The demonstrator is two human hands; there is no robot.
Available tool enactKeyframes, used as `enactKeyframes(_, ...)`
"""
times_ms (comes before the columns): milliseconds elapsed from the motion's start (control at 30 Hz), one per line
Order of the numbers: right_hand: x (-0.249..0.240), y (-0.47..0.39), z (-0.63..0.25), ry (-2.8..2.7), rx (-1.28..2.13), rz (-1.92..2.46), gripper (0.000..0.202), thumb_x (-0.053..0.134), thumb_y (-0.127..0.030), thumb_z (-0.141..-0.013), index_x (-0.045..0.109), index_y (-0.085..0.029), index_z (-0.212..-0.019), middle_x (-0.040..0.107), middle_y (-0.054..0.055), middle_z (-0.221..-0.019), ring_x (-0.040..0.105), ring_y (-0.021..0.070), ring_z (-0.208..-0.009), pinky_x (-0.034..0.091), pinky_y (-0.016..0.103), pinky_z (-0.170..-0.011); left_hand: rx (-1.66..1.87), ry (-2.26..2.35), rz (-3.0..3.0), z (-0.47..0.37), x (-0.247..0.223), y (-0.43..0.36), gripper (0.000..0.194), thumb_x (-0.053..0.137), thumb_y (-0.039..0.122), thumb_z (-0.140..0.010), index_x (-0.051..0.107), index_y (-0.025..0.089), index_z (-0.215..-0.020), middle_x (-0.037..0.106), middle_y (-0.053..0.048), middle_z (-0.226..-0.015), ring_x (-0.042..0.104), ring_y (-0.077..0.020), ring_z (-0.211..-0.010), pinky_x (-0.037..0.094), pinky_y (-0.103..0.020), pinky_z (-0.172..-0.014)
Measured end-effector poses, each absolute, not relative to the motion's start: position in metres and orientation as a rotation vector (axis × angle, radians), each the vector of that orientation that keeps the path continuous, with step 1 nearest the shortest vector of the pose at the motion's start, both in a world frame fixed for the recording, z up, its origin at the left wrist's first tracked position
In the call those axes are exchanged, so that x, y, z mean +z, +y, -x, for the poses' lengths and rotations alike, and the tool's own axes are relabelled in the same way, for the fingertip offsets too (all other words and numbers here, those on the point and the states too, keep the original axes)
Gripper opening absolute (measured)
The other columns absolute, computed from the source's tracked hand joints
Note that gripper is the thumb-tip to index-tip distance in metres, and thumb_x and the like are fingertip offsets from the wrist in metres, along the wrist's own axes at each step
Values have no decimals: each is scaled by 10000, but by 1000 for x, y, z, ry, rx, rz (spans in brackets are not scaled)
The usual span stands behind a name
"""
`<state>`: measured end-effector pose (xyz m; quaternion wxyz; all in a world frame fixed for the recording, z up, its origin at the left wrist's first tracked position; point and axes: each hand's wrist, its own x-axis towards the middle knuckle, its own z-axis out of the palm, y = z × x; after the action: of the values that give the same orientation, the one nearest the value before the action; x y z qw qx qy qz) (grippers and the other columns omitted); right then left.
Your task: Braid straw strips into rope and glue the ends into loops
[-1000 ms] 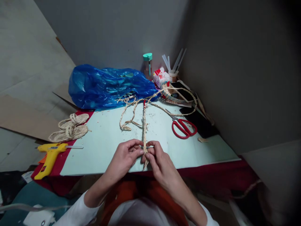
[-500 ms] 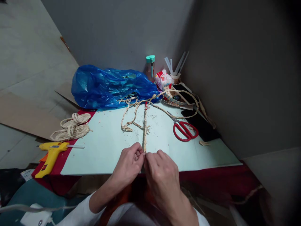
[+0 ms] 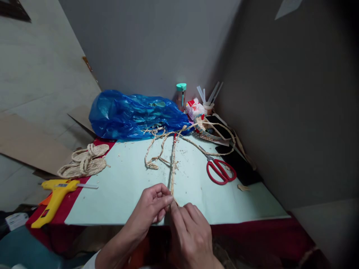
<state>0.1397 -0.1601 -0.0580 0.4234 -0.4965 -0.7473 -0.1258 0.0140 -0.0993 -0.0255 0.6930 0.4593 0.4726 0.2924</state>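
A pale braided cord (image 3: 173,170) runs from a red clip (image 3: 175,137) toward me down the middle of the table. At its near end my left hand (image 3: 154,205) pinches it between thumb and forefinger. My right hand (image 3: 192,231) is closed on the same end, its fingertips touching those of the left; the strands between the fingers are mostly hidden. More of the straw cord (image 3: 151,164) lies in loose loops left of the braid, and a wide loop (image 3: 234,140) curves off to the right.
Red-handled scissors (image 3: 221,172) and a black phone-like slab (image 3: 241,164) lie right. Two coiled straw slippers (image 3: 86,160) and a yellow glue gun (image 3: 54,198) are at left. Behind are a blue plastic bag (image 3: 134,116), a green-lidded bottle (image 3: 181,95) and a tissue pack (image 3: 195,108).
The view has tilted up, so everything sits lower in the picture. My left fingers have opened out a little around the pinch, and my right hand has turned slightly on the cord.
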Motion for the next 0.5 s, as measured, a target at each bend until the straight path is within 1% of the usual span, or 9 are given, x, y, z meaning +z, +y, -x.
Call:
enactKeyframes(100, -61, -158, -144, -1857, -235, 1128, 281, 470, -25, -880, 593, -33, -1132, 599, 76, -654, 429, 184, -598, 320, 321, -542, 654, 1040, -1006, -11, -27, -97, 278, 680, 382, -780, 514, 160, -785, 446, 72, -561, 279, -20, -421, 111, -170, -400)
enactKeyframes(167, -56, -155, -152, -1828, -53, 1084, 259, 509, -28, -875, 600, -90, -1110, 614, 55, -682, 455, 168, -600, 356, 300, -551, 658, 1034, -1004, -9, -26, -97, 294, 681, 402, -785, 518, 158, -796, 437, 70, -571, 271, -21, -431, 108, -170, -403)
enactKeyframes(267, -42, -147, -164, -1701, 263, 1182, 198, 518, -75, -911, 596, -180, -1060, 656, 33, -807, 551, 148, -685, 434, 279, -670, 679, 1020, -992, -9, -26, -98, 342, 695, 447, -779, 517, 156, -803, 360, 94, -566, 201, -12, -430, 85, -168, -405)
enactKeyframes(333, -33, -140, -168, -1658, 488, 1297, 128, 520, -155, -939, 592, -203, -1033, 656, 21, -845, 586, 142, -731, 446, 266, -711, 692, 999, -978, -11, -28, -98, 406, 717, 505, -748, 511, 158, -796, 306, 113, -553, 147, -1, -412, 72, -167, -397)
enactKeyframes(400, -26, -133, -167, -1676, 734, 1353, 74, 508, -233, -953, 576, -205, -965, 628, 0, -785, 572, 136, -690, 432, 248, -652, 695, 975, -973, -12, -31, -98, 489, 741, 580, -685, 495, 167, -770, 295, 126, -525, 129, 9, -375, 75, -168, -374)
enactKeyframes(433, -25, -130, -165, -1695, 830, 1355, 84, 497, -255, -955, 556, -204, -924, 605, -9, -749, 552, 132, -660, 416, 241, -618, 701, 969, -972, -12, -32, -98, 520, 748, 610, -657, 488, 171, -759, 295, 130, -509, 123, 13, -356, 71, -171, -361)
enactKeyframes(500, -25, -126, -160, -1730, 906, 1330, 108, 463, -258, -957, 507, -203, -876, 563, -21, -706, 513, 128, -628, 392, 237, -594, 729, 973, -983, -12, -34, -99, 500, 728, 606, -691, 504, 169, -783, 303, 129, -500, 118, 14, -348, 74, -169, -357)
